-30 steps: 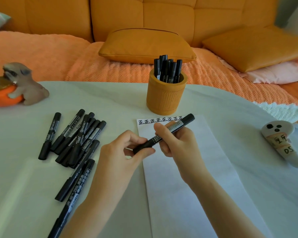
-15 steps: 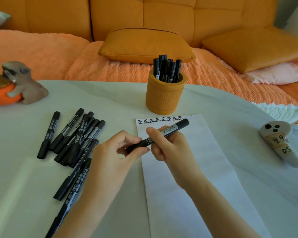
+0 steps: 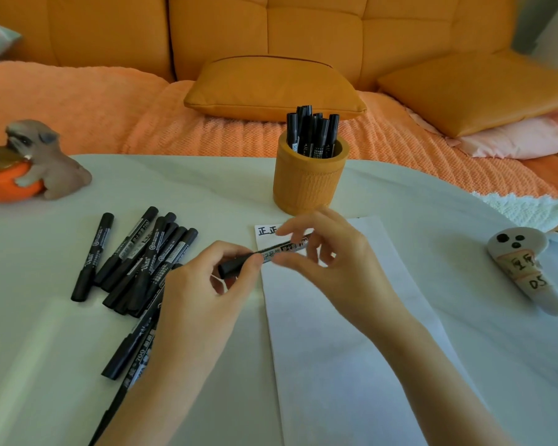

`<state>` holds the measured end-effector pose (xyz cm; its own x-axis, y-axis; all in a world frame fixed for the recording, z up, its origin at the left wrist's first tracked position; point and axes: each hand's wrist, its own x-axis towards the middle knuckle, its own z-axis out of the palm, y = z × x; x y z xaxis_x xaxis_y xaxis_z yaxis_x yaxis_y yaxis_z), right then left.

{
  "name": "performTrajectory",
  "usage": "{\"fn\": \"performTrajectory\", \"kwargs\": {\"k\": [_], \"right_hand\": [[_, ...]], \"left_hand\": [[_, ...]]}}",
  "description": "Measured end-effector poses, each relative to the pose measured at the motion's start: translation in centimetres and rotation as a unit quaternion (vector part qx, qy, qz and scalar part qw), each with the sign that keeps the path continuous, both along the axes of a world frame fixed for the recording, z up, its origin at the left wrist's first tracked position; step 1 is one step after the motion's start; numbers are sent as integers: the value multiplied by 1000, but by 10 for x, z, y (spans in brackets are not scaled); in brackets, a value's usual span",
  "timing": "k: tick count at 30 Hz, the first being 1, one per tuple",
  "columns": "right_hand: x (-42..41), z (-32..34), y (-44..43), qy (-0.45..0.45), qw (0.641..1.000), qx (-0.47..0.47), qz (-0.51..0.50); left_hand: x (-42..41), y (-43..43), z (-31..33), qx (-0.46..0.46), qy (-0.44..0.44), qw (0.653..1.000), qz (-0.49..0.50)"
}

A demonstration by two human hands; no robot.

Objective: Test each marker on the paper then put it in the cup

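An orange sofa (image 3: 271, 33) with two orange cushions (image 3: 271, 88) stands behind a white bench (image 3: 174, 188) whose far edge curves round to the right. One ribbed orange cup (image 3: 306, 185) stands near that far edge, just beyond the top of the one paper (image 3: 335, 333). Black markers in the cup (image 3: 313, 133) stand upright and packed; five or six caps can be told apart.

To the left lie loose markers (image 3: 149, 252), at least eight: one lies apart on the left, and the rest overlap in a heap that runs under the left forearm. "700" can be read on two of them; the finer print is too small.

One marker (image 3: 281, 249) is held above the top left corner of the paper. The left grip (image 3: 194, 291) pinches its black end between thumb and forefinger. The right grip (image 3: 339, 262) is blurred, its fingers spread loosely about the labelled barrel with the thumb just under it; I cannot tell whether it has hold.

"正正" shows at the paper's top edge, the rest of the row hidden behind the fingers. Below the hands the sheet is blank.

Bare bench lies between the paper and a white ghost-like figure (image 3: 522, 268) near the right edge, marked "DS". A dog figurine (image 3: 49, 162) hugging an orange bowl (image 3: 7, 188) sits at the far left edge.
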<state>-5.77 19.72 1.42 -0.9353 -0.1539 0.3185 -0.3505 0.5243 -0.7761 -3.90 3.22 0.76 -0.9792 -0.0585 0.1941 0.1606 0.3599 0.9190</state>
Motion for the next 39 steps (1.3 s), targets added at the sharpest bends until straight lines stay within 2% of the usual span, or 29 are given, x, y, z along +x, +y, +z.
{"fn": "performTrajectory", "kwargs": {"k": [3, 8, 12, 16, 25, 29, 32, 36, 39], "right_hand": [[-2, -10, -4, 45, 995, 79, 41], [-4, -16, -4, 41, 997, 61, 28], [-12, -13, 3, 31, 998, -26, -49], [-31, 3, 12, 54, 980, -138, -136], [-90, 31, 17, 200, 936, -196, -214], [-112, 37, 16, 260, 921, -173, -233], [-123, 35, 13, 271, 927, -134, -221], [-131, 25, 14, 211, 958, -50, -188], [-133, 19, 13, 176, 965, 22, -191]], "left_hand": [[0, 2, 0, 3, -5, 1000, -14], [0, 3, 0, 31, -23, 999, -18], [-2, 0, -4, 31, -42, 998, -27], [-4, 1, -8, 2, -48, 998, -29], [-4, 0, -12, -42, -51, 997, -31], [-5, 0, -13, -57, -60, 996, -30], [-6, -2, -14, -67, -64, 995, -27], [-6, -5, -14, -94, -70, 993, -21], [-7, -7, -15, -111, -74, 991, -14]]}}
